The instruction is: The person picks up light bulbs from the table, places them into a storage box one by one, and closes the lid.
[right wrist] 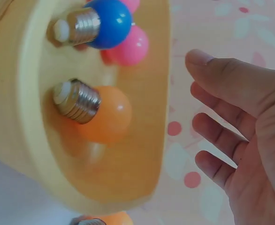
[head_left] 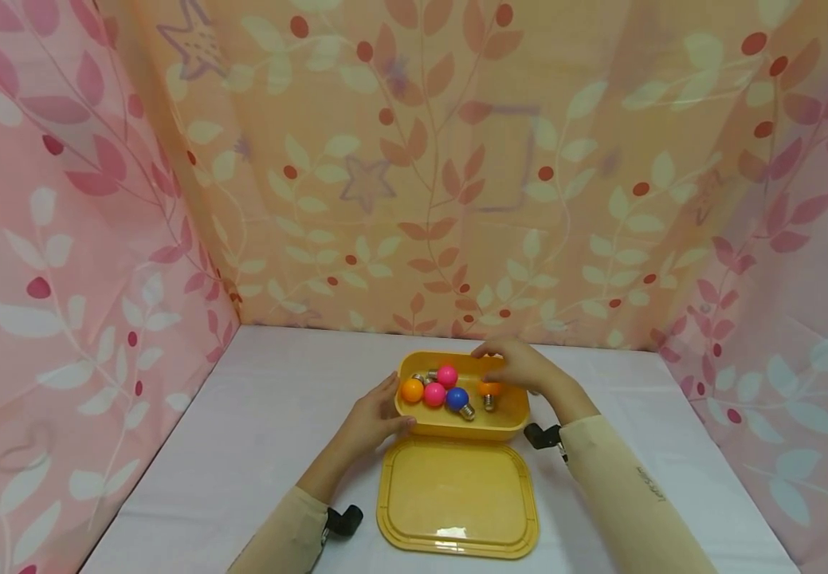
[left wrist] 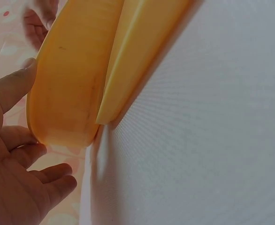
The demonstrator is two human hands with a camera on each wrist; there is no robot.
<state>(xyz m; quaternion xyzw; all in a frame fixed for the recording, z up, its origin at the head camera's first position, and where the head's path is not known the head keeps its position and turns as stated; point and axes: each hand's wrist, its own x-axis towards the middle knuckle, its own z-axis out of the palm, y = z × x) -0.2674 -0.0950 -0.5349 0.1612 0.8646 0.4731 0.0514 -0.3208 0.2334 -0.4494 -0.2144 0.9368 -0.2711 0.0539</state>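
Observation:
A yellow plastic box (head_left: 469, 431) holds several small round bulbs with silver screw bases. Toward its left lie an orange bulb (head_left: 411, 390), two pink bulbs (head_left: 434, 394) and a blue bulb (head_left: 457, 399). Another orange bulb (right wrist: 107, 115) lies in the right part. My left hand (head_left: 370, 418) touches the box's left end, thumb at the front corner and fingers loosely extended. Over the far right rim hovers my right hand (head_left: 524, 373), its fingers bent loosely with nothing between them. In the right wrist view that hand (right wrist: 250, 112) is beside the far wall.
In front of the box a yellow lid (head_left: 458, 496) lies flat on the white tabletop (head_left: 292, 422). Just outside the box's right end, one more orange bulb (right wrist: 116, 218) shows partly. Leaf-patterned cloth (head_left: 421, 159) encloses the back and both sides.

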